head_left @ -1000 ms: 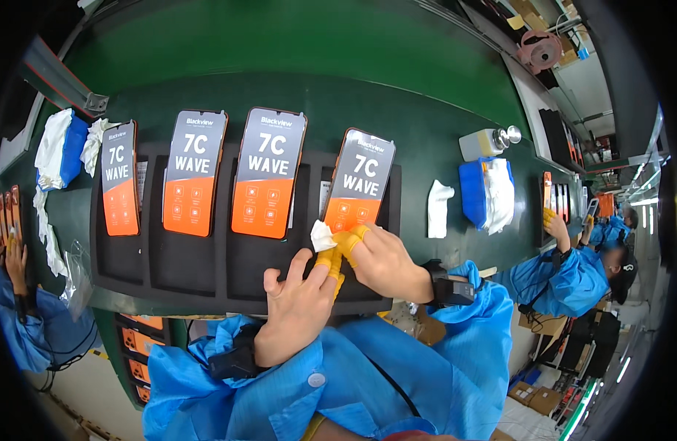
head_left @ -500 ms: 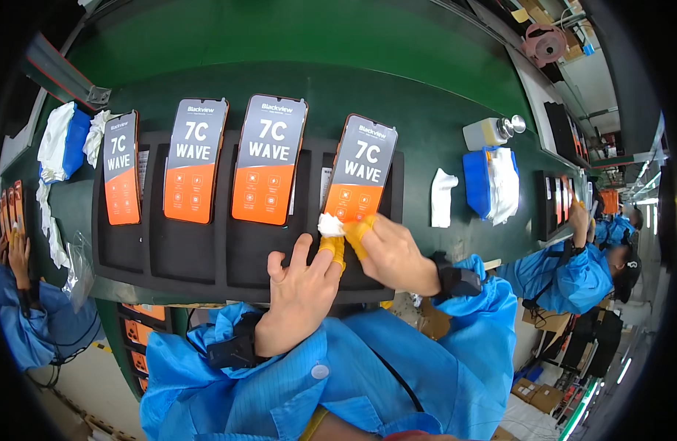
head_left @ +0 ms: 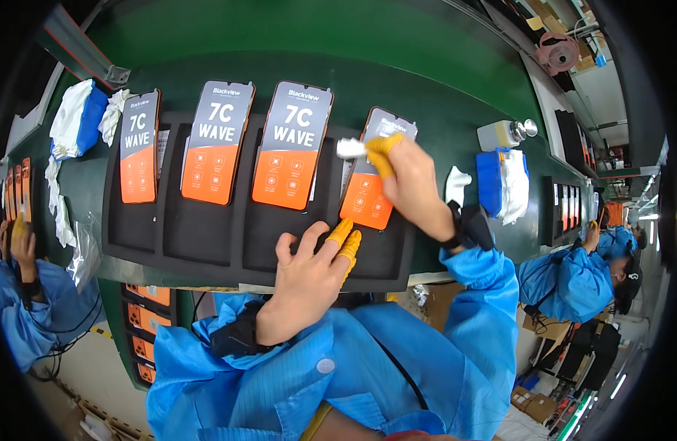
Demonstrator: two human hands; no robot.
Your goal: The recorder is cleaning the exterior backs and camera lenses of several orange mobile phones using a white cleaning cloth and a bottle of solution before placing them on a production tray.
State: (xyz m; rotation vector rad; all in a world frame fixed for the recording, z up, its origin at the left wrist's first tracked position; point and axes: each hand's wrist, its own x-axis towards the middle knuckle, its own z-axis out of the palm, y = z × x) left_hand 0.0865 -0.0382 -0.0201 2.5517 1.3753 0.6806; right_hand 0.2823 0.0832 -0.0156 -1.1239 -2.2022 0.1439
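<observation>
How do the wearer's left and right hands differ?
The right hand pinches a white wipe; the left hand holds none. The right hand is over the upper part of the near row's rightmost phone; the left hand is at its lower edge. Both wear yellow finger cots.

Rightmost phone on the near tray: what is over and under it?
Over the phone, the right hand, holding white cloth, hides part of the upper face. Under: the tray, with a pale strip showing beside the phone's left edge. Anything else beneath is covered.
</observation>
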